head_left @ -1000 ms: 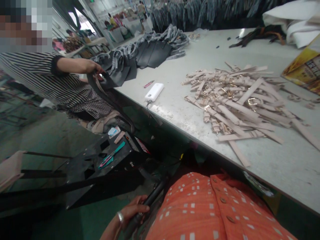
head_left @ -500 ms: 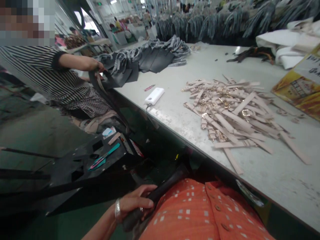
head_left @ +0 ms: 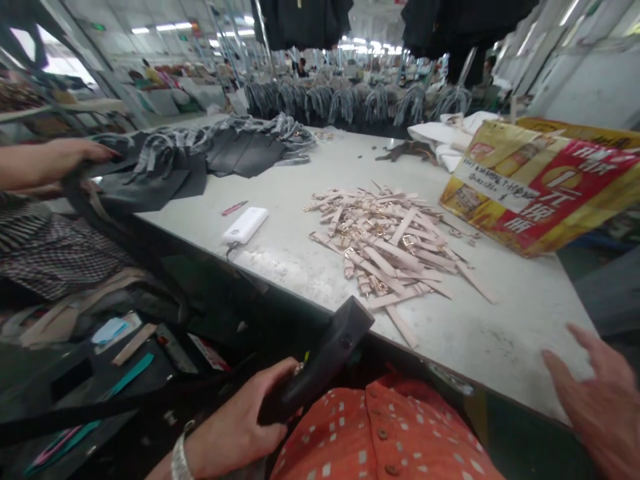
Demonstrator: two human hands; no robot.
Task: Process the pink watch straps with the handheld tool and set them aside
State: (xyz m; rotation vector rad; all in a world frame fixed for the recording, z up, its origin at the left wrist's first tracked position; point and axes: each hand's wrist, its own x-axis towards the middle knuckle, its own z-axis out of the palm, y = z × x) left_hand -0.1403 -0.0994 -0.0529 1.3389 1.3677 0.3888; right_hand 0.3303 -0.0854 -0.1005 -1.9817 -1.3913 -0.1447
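My left hand (head_left: 237, 427), with a silver bracelet at the wrist, is closed around a long black leather-like piece (head_left: 327, 357). This piece points up and away from my lap, its wide end just above the table's front edge; I cannot tell exactly what it is. On the right, my right hand (head_left: 593, 393) is over the table's near right edge, fingers apart and holding nothing. Between and beyond my hands lies a heap of pale beige straps (head_left: 400, 250) with gold-coloured buckles, on the light table (head_left: 300, 273).
A white power-bank-like device (head_left: 245, 225) with a cable and a pink slim tool (head_left: 235, 207) lie on the table. Black bag panels (head_left: 245, 155) are farther back. A yellow-red bag (head_left: 530, 193) stands right. At left, a co-worker's hand (head_left: 85, 157) grips dark material.
My view has swung right. My left hand has raised the black leather-like piece toward the table edge. My right hand has come into view at the right.
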